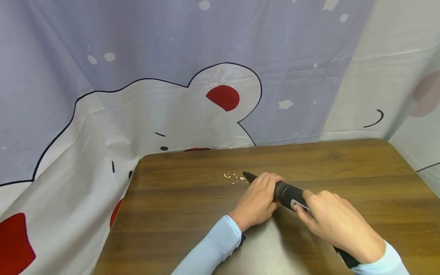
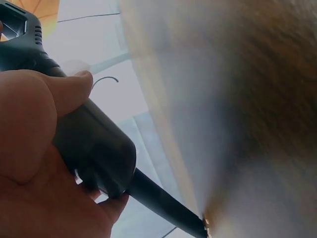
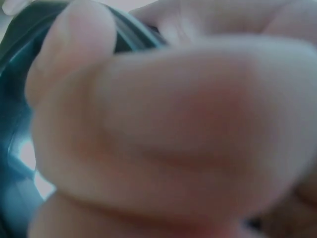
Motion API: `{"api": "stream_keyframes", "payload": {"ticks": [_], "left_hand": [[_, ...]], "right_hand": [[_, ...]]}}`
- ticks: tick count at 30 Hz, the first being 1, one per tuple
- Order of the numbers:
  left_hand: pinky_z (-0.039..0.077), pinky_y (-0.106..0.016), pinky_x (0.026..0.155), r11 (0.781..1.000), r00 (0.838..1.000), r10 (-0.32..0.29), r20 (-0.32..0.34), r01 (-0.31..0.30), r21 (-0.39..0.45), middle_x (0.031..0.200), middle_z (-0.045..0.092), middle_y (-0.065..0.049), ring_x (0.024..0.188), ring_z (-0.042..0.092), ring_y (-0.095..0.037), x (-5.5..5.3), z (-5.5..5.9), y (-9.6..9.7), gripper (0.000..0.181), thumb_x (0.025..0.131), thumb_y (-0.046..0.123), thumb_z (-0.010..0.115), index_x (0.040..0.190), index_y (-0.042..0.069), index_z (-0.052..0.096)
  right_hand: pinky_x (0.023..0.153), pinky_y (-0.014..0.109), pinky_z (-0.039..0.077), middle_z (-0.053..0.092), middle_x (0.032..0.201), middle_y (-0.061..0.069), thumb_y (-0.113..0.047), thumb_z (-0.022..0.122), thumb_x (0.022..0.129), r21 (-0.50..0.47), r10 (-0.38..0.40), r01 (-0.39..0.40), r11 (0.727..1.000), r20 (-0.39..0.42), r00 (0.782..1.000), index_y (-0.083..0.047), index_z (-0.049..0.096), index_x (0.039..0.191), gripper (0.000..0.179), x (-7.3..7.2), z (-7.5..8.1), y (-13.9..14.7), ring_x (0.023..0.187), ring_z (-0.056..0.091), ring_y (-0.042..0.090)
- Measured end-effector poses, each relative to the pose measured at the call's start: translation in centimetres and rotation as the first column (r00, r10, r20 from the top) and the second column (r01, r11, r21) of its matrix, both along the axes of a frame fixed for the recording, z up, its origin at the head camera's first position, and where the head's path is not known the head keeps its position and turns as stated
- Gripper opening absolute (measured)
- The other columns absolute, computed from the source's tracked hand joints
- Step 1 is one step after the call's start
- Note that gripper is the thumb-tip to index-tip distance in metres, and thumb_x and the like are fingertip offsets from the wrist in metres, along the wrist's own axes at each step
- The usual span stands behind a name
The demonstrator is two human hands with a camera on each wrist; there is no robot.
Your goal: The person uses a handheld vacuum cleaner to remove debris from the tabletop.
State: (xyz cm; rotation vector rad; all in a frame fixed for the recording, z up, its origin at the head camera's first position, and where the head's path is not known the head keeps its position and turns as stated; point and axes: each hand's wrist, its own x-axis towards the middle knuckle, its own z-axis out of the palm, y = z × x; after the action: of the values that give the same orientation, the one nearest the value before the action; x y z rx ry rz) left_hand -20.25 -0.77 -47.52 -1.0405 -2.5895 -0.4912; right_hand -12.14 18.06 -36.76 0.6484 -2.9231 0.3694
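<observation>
A black handheld vacuum cleaner (image 1: 288, 194) slants over the table, its narrow nozzle (image 1: 249, 176) pointing to the far left. My left hand (image 1: 258, 198) grips the front of its body, and the left wrist view shows the thumb and fingers around the dark casing (image 2: 99, 144). Farther back, my right hand (image 1: 335, 221) holds the handle end, with the thumb by a light grey panel (image 1: 298, 206). Small pale crumbs (image 1: 235, 178) lie scattered just left of the nozzle tip. In the right wrist view, blurred curled fingers (image 3: 163, 129) cover most of the vacuum.
The brown wooden table (image 1: 178, 214) has rounded far corners. Behind and to the left hangs a purple and white patterned curtain (image 1: 154, 49), close against the table's edges. A bright reflection lies on the tabletop near the front.
</observation>
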Motion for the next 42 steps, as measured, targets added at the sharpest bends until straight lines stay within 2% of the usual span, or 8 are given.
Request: {"api": "stream_keyframes", "payload": {"ticks": [10,19,26,35,42], "left_hand": [[0.027,-0.026,0.113,1.000,1.000,-0.012,0.006,0.012,-0.029,0.126,0.051,0.001,0.124,0.042,-0.014,1.4,0.8,0.6,0.063,0.078,0.026,0.076,0.131,0.010,0.045],[0.030,-0.027,0.111,0.998,1.000,0.019,0.004,-0.018,-0.061,0.127,0.052,0.000,0.125,0.043,-0.015,2.4,1.5,0.6,0.065,0.080,0.033,0.075,0.133,0.011,0.044],[0.032,-0.028,0.110,0.994,0.998,0.054,-0.014,-0.055,-0.090,0.125,0.053,-0.001,0.122,0.045,-0.016,1.9,1.4,-0.1,0.065,0.080,0.034,0.076,0.132,0.011,0.044],[0.032,-0.028,0.110,0.993,0.998,0.061,-0.002,-0.061,-0.099,0.125,0.052,0.001,0.123,0.043,-0.015,1.0,1.0,-1.0,0.065,0.080,0.033,0.076,0.132,0.011,0.045],[0.033,-0.029,0.109,0.992,0.997,0.075,-0.002,-0.075,-0.103,0.122,0.054,0.001,0.122,0.045,-0.016,0.5,1.2,-1.7,0.062,0.081,0.036,0.076,0.130,0.011,0.047]], "right_hand": [[0.034,0.024,0.031,0.038,0.053,-0.006,-0.027,0.068,0.084,0.035,-0.031,0.031,0.999,-0.008,0.999,-0.016,0.051,0.071,0.024,1.1,1.1,0.4,0.040,0.034,0.008],[0.035,0.024,0.031,0.038,0.052,-0.008,-0.029,0.068,0.083,0.034,-0.035,0.035,0.999,-0.006,0.999,-0.018,0.050,0.069,0.026,1.2,1.6,0.7,0.040,0.034,0.007],[0.036,0.024,0.033,0.040,0.053,-0.008,-0.029,0.067,0.085,0.008,-0.026,0.026,1.000,0.028,0.999,-0.018,0.052,0.071,0.024,0.4,1.2,0.2,0.042,0.036,0.007],[0.036,0.025,0.032,0.040,0.055,-0.006,-0.028,0.068,0.085,-0.024,-0.005,0.005,1.000,-0.003,1.000,-0.016,0.053,0.072,0.024,-0.4,-0.1,-0.4,0.043,0.036,0.008],[0.037,0.025,0.034,0.041,0.055,-0.007,-0.029,0.066,0.087,-0.058,0.001,0.001,0.998,0.032,0.999,-0.017,0.053,0.073,0.023,-1.1,-0.6,-0.7,0.044,0.037,0.008]]}}
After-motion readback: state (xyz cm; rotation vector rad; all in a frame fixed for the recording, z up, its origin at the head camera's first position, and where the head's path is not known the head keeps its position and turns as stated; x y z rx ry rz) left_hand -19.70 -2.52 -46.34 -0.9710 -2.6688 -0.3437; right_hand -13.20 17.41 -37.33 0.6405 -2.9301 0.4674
